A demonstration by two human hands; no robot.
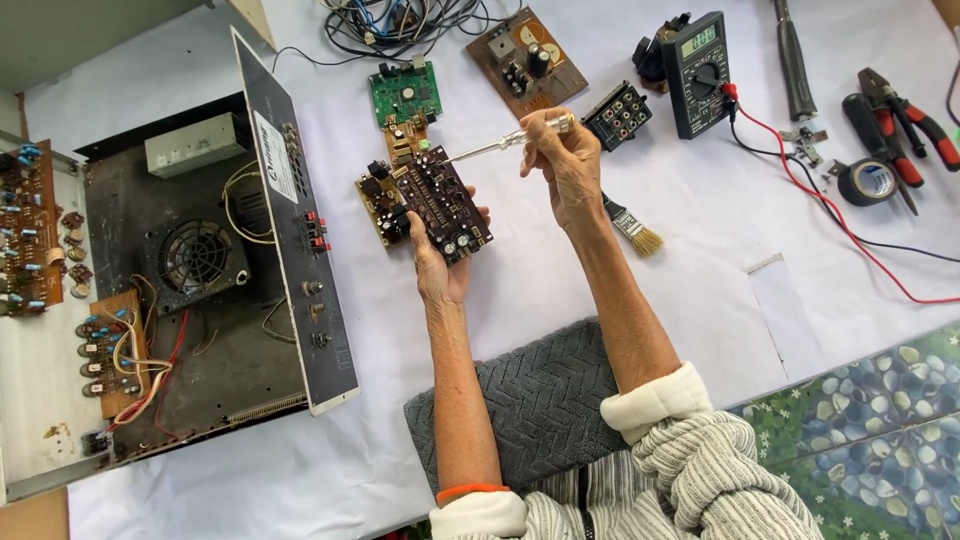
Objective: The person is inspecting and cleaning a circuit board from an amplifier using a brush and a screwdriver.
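The left hand (pixel 440 262) holds a dark circuit board (pixel 428 200) up above the middle of the desk (pixel 700 300), fingers closed around its near end; the right hand (pixel 566 160) pinches a screwdriver (pixel 500 140) with a clear handle, and its tip touches the far end of the board; a small brush (pixel 632 226) lies just beside the right wrist; a black meter (pixel 698 72) with red wires sits near the far edge; an open metal box (pixel 200 290) full of parts fills the left side; pliers (pixel 905 125) and a tape roll (pixel 867 182) lie at the far right corner.
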